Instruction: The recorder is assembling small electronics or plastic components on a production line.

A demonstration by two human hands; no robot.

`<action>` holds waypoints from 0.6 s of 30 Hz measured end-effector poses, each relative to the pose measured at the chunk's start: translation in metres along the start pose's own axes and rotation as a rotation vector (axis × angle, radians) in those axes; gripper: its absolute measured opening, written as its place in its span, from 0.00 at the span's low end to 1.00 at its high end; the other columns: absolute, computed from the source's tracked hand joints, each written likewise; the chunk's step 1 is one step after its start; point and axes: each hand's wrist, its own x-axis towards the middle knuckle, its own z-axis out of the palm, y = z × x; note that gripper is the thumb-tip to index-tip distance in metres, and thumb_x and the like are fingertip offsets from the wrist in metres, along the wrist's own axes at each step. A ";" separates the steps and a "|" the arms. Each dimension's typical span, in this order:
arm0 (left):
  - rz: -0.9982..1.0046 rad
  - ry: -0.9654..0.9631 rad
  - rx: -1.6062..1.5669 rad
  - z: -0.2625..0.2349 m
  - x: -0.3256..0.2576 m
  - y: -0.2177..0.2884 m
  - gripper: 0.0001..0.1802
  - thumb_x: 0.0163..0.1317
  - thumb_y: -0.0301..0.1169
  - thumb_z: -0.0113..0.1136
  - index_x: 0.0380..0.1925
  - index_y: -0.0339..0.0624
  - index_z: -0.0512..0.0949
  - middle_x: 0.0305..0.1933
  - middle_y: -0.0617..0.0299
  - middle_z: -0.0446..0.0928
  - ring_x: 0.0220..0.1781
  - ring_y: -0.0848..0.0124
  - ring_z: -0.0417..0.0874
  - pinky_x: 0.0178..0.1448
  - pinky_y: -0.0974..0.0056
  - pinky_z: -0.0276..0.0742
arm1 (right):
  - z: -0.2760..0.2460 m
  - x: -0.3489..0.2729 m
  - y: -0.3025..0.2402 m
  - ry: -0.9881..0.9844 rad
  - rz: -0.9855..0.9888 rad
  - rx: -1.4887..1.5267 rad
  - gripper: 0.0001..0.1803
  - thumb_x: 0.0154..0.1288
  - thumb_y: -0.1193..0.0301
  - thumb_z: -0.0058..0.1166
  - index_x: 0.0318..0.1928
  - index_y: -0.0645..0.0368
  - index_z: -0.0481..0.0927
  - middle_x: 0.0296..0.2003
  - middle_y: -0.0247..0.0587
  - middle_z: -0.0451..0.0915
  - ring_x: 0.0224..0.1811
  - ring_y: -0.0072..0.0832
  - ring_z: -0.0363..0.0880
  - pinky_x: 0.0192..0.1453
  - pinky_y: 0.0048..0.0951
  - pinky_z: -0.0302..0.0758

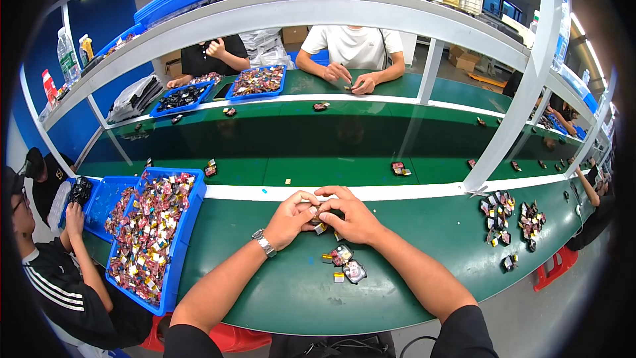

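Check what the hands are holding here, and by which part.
Both hands, left hand and right hand, close together on a small dark part over the green table. Fingers cover it, so the exact place of the hold cannot be told.

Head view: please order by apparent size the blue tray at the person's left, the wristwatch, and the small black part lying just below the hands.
1. Blue tray, clearly the largest.
2. Small black part and wristwatch: these look about alike, so I do not rank them.
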 end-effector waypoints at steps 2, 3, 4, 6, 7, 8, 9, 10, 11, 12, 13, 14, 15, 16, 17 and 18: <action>0.004 0.016 -0.017 0.002 -0.001 0.001 0.08 0.73 0.26 0.50 0.49 0.43 0.69 0.50 0.60 0.78 0.52 0.72 0.81 0.55 0.62 0.83 | 0.002 -0.001 -0.002 0.020 -0.009 -0.143 0.07 0.65 0.69 0.57 0.38 0.59 0.83 0.58 0.43 0.74 0.62 0.41 0.70 0.66 0.40 0.69; 0.008 0.033 -0.036 0.002 -0.001 0.002 0.08 0.73 0.27 0.49 0.50 0.43 0.69 0.50 0.58 0.78 0.53 0.71 0.81 0.56 0.61 0.82 | 0.002 -0.001 -0.004 0.022 -0.009 -0.144 0.07 0.65 0.69 0.57 0.38 0.59 0.83 0.58 0.43 0.74 0.62 0.41 0.70 0.66 0.40 0.69; 0.005 0.032 -0.035 0.002 -0.001 0.001 0.08 0.73 0.27 0.49 0.50 0.43 0.69 0.50 0.58 0.78 0.53 0.71 0.81 0.56 0.61 0.82 | 0.004 -0.001 -0.008 0.054 -0.019 -0.203 0.06 0.64 0.69 0.59 0.38 0.58 0.84 0.57 0.42 0.75 0.61 0.40 0.71 0.63 0.39 0.71; 0.040 0.020 -0.099 0.000 -0.001 0.000 0.09 0.74 0.27 0.48 0.52 0.44 0.69 0.52 0.57 0.79 0.53 0.70 0.81 0.58 0.60 0.81 | 0.007 -0.001 -0.012 0.088 -0.026 -0.261 0.06 0.63 0.69 0.60 0.39 0.57 0.84 0.55 0.41 0.75 0.60 0.40 0.72 0.61 0.38 0.72; 0.036 0.020 -0.098 -0.001 -0.001 0.000 0.09 0.74 0.27 0.48 0.52 0.44 0.69 0.52 0.57 0.79 0.53 0.70 0.81 0.58 0.60 0.81 | 0.009 0.000 -0.014 0.140 -0.076 -0.295 0.06 0.62 0.71 0.61 0.39 0.57 0.84 0.54 0.41 0.76 0.58 0.39 0.73 0.59 0.37 0.74; 0.059 -0.003 -0.125 -0.003 0.000 -0.001 0.09 0.74 0.28 0.48 0.52 0.44 0.69 0.53 0.56 0.78 0.54 0.69 0.81 0.58 0.60 0.80 | 0.010 0.000 -0.015 0.191 -0.127 -0.330 0.06 0.60 0.72 0.62 0.39 0.57 0.84 0.53 0.41 0.77 0.57 0.39 0.74 0.57 0.37 0.75; 0.082 -0.027 -0.151 -0.003 0.000 -0.002 0.09 0.74 0.28 0.48 0.52 0.44 0.68 0.55 0.55 0.77 0.55 0.68 0.80 0.58 0.59 0.80 | 0.012 0.000 -0.015 0.192 -0.124 -0.328 0.06 0.60 0.72 0.62 0.39 0.57 0.84 0.53 0.41 0.77 0.57 0.39 0.74 0.57 0.37 0.75; 0.080 -0.028 -0.151 -0.003 0.000 -0.002 0.09 0.74 0.28 0.48 0.52 0.44 0.68 0.55 0.55 0.77 0.55 0.68 0.80 0.58 0.59 0.80 | 0.013 0.000 -0.014 0.211 -0.127 -0.309 0.07 0.59 0.73 0.62 0.39 0.57 0.85 0.52 0.41 0.77 0.56 0.38 0.74 0.56 0.36 0.76; 0.090 -0.019 -0.168 -0.003 0.000 -0.003 0.09 0.74 0.28 0.48 0.51 0.44 0.68 0.56 0.54 0.77 0.56 0.67 0.80 0.59 0.57 0.80 | 0.014 0.001 -0.014 0.229 -0.130 -0.290 0.07 0.58 0.74 0.63 0.38 0.56 0.85 0.52 0.41 0.78 0.55 0.37 0.75 0.56 0.36 0.76; 0.100 -0.009 -0.185 -0.002 0.001 -0.004 0.09 0.74 0.28 0.48 0.51 0.44 0.68 0.57 0.54 0.76 0.57 0.66 0.80 0.60 0.56 0.79 | 0.015 0.001 -0.014 0.231 -0.129 -0.289 0.07 0.58 0.74 0.63 0.38 0.56 0.85 0.52 0.41 0.78 0.55 0.37 0.75 0.56 0.36 0.76; 0.099 -0.012 -0.184 -0.002 0.001 -0.004 0.09 0.74 0.28 0.48 0.51 0.44 0.68 0.57 0.54 0.76 0.57 0.66 0.80 0.60 0.56 0.79 | 0.016 0.001 -0.015 0.236 -0.112 -0.258 0.07 0.58 0.74 0.63 0.38 0.56 0.85 0.51 0.40 0.78 0.55 0.37 0.75 0.56 0.36 0.76; 0.104 -0.010 -0.196 -0.002 0.001 -0.005 0.08 0.74 0.29 0.48 0.51 0.44 0.68 0.57 0.53 0.75 0.57 0.66 0.79 0.60 0.55 0.79 | 0.017 0.001 -0.015 0.241 -0.094 -0.226 0.07 0.58 0.74 0.63 0.38 0.56 0.86 0.51 0.40 0.78 0.55 0.36 0.74 0.56 0.35 0.76; 0.110 -0.007 -0.209 -0.003 0.001 -0.005 0.08 0.74 0.29 0.48 0.51 0.44 0.68 0.57 0.53 0.75 0.57 0.66 0.79 0.60 0.54 0.78 | 0.018 0.002 -0.014 0.244 -0.094 -0.226 0.07 0.58 0.74 0.63 0.38 0.56 0.86 0.51 0.40 0.78 0.55 0.36 0.74 0.56 0.35 0.76; 0.108 -0.009 -0.207 -0.004 0.001 -0.007 0.08 0.74 0.29 0.48 0.51 0.44 0.68 0.57 0.53 0.75 0.57 0.66 0.79 0.60 0.54 0.78 | 0.021 0.002 -0.013 0.271 -0.086 -0.210 0.07 0.57 0.75 0.63 0.37 0.57 0.85 0.51 0.41 0.78 0.55 0.37 0.75 0.56 0.36 0.76; 0.126 -0.016 -0.222 -0.006 0.002 -0.008 0.08 0.74 0.29 0.48 0.51 0.44 0.69 0.56 0.54 0.75 0.56 0.66 0.79 0.60 0.54 0.78 | 0.022 0.002 -0.013 0.298 -0.079 -0.195 0.06 0.56 0.75 0.63 0.37 0.59 0.85 0.52 0.41 0.78 0.55 0.37 0.75 0.57 0.36 0.75; 0.144 -0.023 -0.236 -0.007 0.002 -0.009 0.08 0.74 0.30 0.48 0.50 0.45 0.69 0.55 0.54 0.75 0.56 0.66 0.79 0.60 0.55 0.78 | 0.023 0.002 -0.013 0.300 -0.078 -0.194 0.06 0.56 0.75 0.63 0.37 0.59 0.85 0.52 0.41 0.78 0.55 0.37 0.75 0.57 0.36 0.75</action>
